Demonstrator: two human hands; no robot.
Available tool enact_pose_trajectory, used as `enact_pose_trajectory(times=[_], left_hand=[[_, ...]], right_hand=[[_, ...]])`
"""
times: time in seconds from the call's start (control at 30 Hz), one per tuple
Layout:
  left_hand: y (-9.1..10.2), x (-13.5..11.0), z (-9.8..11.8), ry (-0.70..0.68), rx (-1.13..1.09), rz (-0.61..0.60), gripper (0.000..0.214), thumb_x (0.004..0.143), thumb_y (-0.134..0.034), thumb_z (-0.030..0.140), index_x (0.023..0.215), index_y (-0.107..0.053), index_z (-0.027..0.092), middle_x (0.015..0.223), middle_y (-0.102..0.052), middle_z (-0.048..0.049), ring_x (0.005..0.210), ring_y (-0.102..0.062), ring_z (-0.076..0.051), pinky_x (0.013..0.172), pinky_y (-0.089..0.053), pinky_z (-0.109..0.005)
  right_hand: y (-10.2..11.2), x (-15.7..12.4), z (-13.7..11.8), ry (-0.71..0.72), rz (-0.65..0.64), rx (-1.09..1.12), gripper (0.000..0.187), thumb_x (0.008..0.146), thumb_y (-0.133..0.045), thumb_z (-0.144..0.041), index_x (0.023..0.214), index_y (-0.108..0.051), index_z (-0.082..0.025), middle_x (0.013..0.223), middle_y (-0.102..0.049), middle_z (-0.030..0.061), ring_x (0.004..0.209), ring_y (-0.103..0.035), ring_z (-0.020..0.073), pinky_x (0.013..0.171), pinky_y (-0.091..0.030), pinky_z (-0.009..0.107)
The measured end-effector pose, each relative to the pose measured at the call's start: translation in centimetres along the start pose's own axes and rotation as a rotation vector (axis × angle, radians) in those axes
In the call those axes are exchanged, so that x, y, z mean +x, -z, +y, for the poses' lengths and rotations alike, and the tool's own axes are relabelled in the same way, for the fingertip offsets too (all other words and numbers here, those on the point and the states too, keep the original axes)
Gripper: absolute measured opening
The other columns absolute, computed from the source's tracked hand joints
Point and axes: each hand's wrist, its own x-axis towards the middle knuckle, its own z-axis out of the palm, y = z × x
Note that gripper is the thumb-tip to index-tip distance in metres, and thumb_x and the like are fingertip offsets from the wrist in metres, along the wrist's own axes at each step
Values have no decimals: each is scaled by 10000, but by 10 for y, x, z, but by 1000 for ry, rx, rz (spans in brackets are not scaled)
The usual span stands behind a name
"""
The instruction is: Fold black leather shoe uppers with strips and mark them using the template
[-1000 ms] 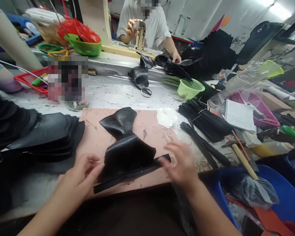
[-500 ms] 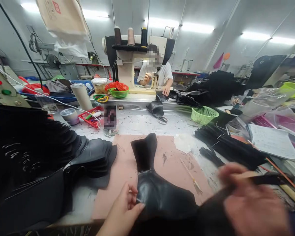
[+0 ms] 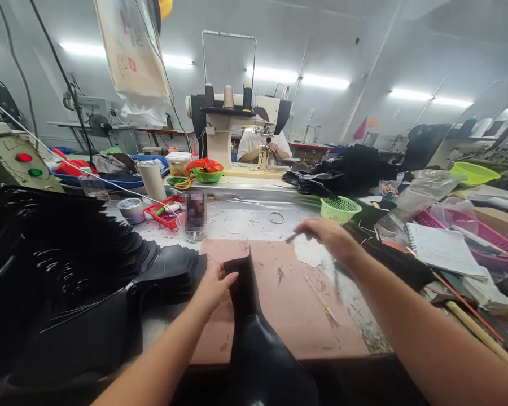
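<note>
Pinning the narrow top end of the black leather piece (image 3: pixel 254 338), the left hand (image 3: pixel 214 282) keeps a closed grip on its edge. The piece lies along the pink mat (image 3: pixel 292 304), its wide end hanging off the mat's near edge. Right hand (image 3: pixel 328 235) hovers over the mat's far right corner, its grip narrow on a thin grey thing (image 3: pixel 294 238) too blurred to identify. A stack of cut pieces (image 3: pixel 169 270) sits left of the mat, black strips (image 3: pixel 398 262) to its right. Judged early: nothing is joined to the piece yet.

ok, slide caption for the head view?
Left hand grips a black leather piece on the pink mat; right hand hovers near a green basket.
</note>
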Motion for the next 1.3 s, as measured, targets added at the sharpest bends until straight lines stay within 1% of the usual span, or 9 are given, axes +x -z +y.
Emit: enact_pose_trajectory(times=[0.1, 0.23, 0.33, 0.43, 0.57, 0.67, 0.93, 1.13, 1.3], left_hand=[[-17, 0, 9, 94, -299, -73, 337, 890, -263, 230, 1051, -550, 154, 853, -721, -45, 830, -673, -191, 673, -534, -314], [-15, -10, 24, 154, -563, -167, 285, 812, -441, 287, 1009, -594, 150, 931, -709, -78, 885, -656, -216, 780, -513, -357], [-5, -19, 29, 216, -756, -204, 280, 775, -533, 355, 976, -626, 183, 929, -703, -50, 885, -637, -207, 822, -480, -349], [4, -32, 26, 368, -992, -205, 288, 691, -676, 415, 878, -665, 196, 827, -695, -18, 828, -609, -182, 785, -447, -293], [9, -47, 21, 474, -1140, -148, 308, 622, -737, 463, 694, -642, 179, 624, -629, 18, 614, -553, -116, 608, -396, -222], [10, -51, 26, 573, -1270, -43, 309, 611, -740, 475, 722, -612, 217, 784, -678, 13, 642, -600, -131, 607, -408, -239], [15, -49, 47, 572, -1108, -7, 324, 473, -847, 322, 702, -673, 172, 685, -686, -11, 690, -602, -126, 653, -430, -205], [17, -41, 35, 701, -1038, 129, 304, 473, -837, 298, 668, -653, 155, 569, -656, 19, 528, -599, -99, 545, -448, -194], [27, -34, 39, 733, -1013, 260, 332, 446, -843, 264, 707, -669, 154, 603, -681, 15, 595, -662, -131, 629, -512, -213]], right_hand=[[-29, 13, -13, 175, -216, -11, 202, 741, -493, -62, 775, -664, -163, 544, -599, -30, 472, -516, 107, 477, -404, 235], [-43, 11, -39, 445, -390, -20, 218, 753, -492, -39, 715, -648, -186, 739, -672, 23, 730, -582, 165, 733, -433, 324], [-42, -1, -59, 648, -609, 32, 170, 850, -494, -156, 856, -662, -175, 835, -682, 58, 795, -597, 169, 753, -445, 309], [-37, -24, -73, 689, -763, 88, 227, 860, -528, -333, 929, -647, -152, 859, -672, 74, 802, -605, 170, 730, -461, 294], [-34, -53, -82, 746, -754, -40, 122, 844, -520, -201, 807, -634, -177, 729, -664, 36, 692, -573, 164, 705, -441, 317], [-32, -62, -83, 737, -749, -61, 165, 847, -485, -116, 797, -626, -187, 751, -667, 19, 681, -542, 144, 667, -425, 284], [-21, -60, -81, 579, -715, 31, 161, 854, -505, -131, 870, -646, -208, 770, -655, 4, 704, -529, 131, 668, -417, 250], [-15, -72, -82, 545, -609, -102, 219, 807, -465, -46, 826, -629, -191, 1186, -584, 59, 1037, -521, 204, 852, -399, 315], [-15, -80, -90, 473, -691, -134, 263, 764, -465, -16, 888, -591, -212, 761, -660, -5, 693, -573, 146, 641, -386, 259]])
